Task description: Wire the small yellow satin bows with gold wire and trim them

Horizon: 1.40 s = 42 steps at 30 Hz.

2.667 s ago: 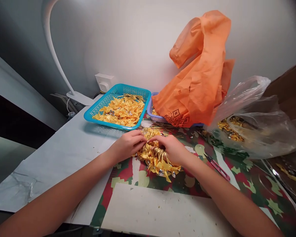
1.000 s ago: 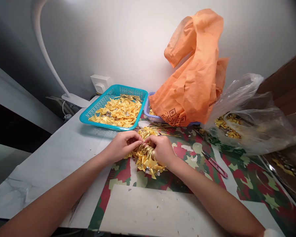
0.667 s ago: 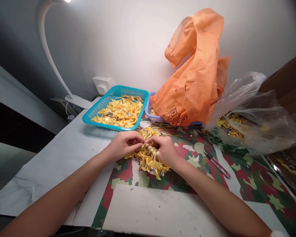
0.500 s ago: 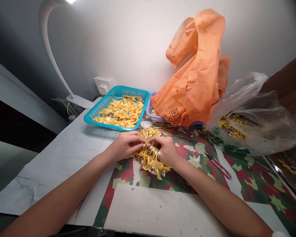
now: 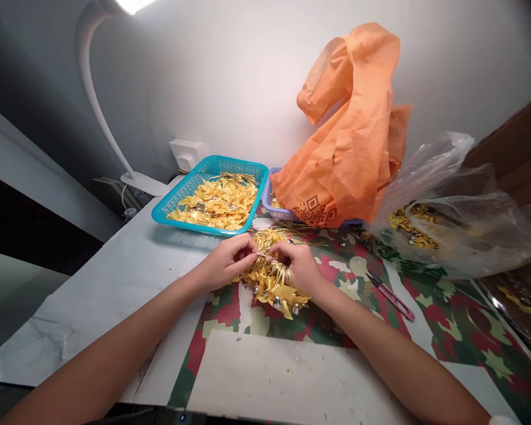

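A bunch of yellow ribbon bows with gold cords and small silver bells lies at the middle of the table, between my hands. My left hand is closed at its left side, thumb and forefinger pinching the end of a thin pale tie. My right hand is curled round the gold cords, its thumb and forefinger by the other end of the tie. The short stretch of tie shows between the fingertips. Behind my left hand, a teal basket holds many similar yellow bows.
An orange bag covers part of a purple basket at the back. Pink-handled snips lie right of my right hand. A clear plastic bag stands further right. A white lamp rises at the back left.
My left fingertips have drawn slightly left, away from my right ones, and the thin tie now shows between them. The bunch has barely shifted.
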Tool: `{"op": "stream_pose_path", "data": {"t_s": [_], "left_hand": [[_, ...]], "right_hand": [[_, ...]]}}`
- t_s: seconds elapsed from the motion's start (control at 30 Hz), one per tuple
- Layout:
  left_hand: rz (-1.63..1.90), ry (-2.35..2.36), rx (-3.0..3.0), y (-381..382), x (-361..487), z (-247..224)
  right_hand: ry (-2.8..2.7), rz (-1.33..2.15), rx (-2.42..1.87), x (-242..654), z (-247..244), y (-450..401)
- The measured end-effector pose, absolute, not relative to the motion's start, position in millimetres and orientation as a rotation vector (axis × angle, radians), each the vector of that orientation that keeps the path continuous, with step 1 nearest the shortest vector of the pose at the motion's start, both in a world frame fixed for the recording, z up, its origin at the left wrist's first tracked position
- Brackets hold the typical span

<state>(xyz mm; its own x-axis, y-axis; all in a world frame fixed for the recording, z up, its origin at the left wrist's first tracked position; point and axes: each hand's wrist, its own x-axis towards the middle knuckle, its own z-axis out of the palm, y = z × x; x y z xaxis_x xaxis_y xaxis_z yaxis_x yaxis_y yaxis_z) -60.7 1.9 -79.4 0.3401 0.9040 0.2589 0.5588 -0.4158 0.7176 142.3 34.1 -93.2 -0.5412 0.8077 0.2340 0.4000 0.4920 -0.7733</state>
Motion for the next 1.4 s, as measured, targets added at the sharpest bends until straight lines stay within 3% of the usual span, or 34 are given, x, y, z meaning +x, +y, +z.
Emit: {"op": "stream_pose_path", "data": {"t_s": [0.3,0.57,1.4], "left_hand": [[0.932,1.251,2.141,-2,-56,-76],[0.821,1.173,2.154,-2,-60,-76],[1.108,1.013,1.324,0,-61,-75]], "right_hand": [[-2.174,0.88,-0.943,138,-91,35],[-2.078,1.191,-0.731,144,-84,42],[-2.215,1.23,-0.624,157,-87,57]]}}
